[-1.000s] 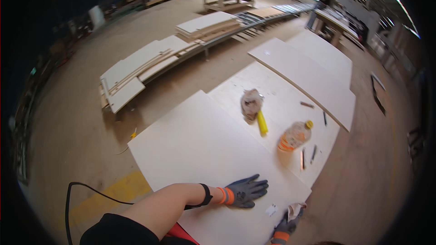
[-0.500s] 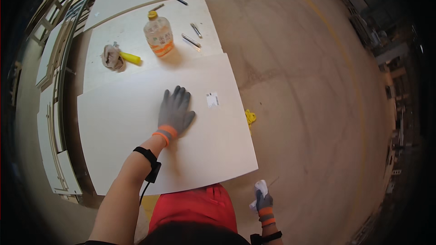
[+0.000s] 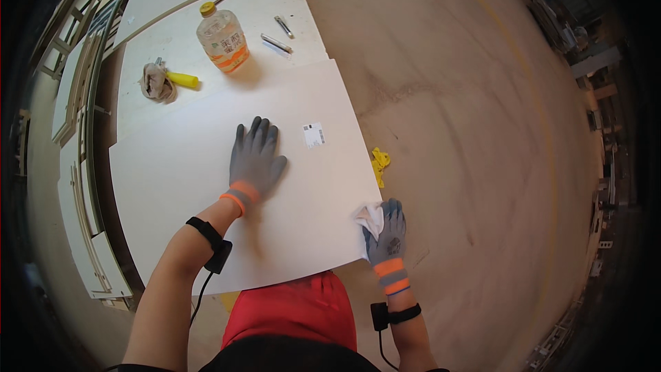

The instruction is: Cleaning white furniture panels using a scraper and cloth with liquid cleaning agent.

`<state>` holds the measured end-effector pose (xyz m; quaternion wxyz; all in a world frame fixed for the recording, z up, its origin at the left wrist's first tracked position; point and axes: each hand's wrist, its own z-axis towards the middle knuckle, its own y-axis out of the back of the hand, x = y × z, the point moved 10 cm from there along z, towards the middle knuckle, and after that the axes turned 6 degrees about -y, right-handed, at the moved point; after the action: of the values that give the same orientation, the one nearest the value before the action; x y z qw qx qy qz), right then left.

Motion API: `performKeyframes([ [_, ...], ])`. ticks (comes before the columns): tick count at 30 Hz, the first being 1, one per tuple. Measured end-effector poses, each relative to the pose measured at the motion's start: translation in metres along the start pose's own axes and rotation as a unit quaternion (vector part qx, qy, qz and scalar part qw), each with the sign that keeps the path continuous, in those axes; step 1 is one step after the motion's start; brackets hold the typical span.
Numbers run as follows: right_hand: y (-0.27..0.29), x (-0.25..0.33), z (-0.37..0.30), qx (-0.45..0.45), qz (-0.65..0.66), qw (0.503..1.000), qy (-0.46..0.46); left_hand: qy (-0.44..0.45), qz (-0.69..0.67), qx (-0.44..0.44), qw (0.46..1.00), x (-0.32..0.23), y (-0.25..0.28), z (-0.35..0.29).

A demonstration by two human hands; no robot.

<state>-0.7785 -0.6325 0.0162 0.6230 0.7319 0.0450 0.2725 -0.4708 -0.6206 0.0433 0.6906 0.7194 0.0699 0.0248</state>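
Observation:
A large white panel (image 3: 172, 186) lies flat in front of me. My left hand (image 3: 256, 157), in a grey glove with an orange cuff, rests on it with fingers stretched out and nothing held. At the panel's near right edge, my right hand (image 3: 390, 234), gloved the same way, grips a white cloth (image 3: 372, 218). The cloth touches the edge there, and part of it is hidden under the hand. A small printed label (image 3: 314, 135) is stuck on the panel to the right of my left hand.
Beyond the panel stand a clear bottle (image 3: 224, 40) with a yellow cap, a brown rag (image 3: 155, 84) by a yellow handle (image 3: 182, 80), and several pens or cutters (image 3: 277, 43). Yellow cloth (image 3: 379, 165) hangs off the right side. Boards on a rack (image 3: 86, 186) lie left.
My right hand has moved up and forward from beside my leg, bringing the white cloth to the panel's right edge. My left hand stays flat on the panel; the view has shifted slightly.

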Motion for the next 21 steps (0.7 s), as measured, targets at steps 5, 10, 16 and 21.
performKeyframes([
  [5,-0.009,0.056,0.107,-0.031,0.007,0.996,0.088,0.017,0.000,0.028,0.999,0.014,0.002,-0.003],
  [10,-0.011,0.095,0.233,-0.053,0.006,0.989,0.139,-0.015,-0.050,-0.034,0.998,0.005,0.007,0.007],
  [16,-0.017,0.114,0.215,0.006,-0.066,0.968,0.242,-0.004,-0.024,-0.029,0.999,0.017,0.010,0.003],
  [21,-0.012,0.105,0.133,0.095,-0.115,0.962,0.227,0.005,-0.071,0.001,0.997,0.019,0.002,0.004],
])
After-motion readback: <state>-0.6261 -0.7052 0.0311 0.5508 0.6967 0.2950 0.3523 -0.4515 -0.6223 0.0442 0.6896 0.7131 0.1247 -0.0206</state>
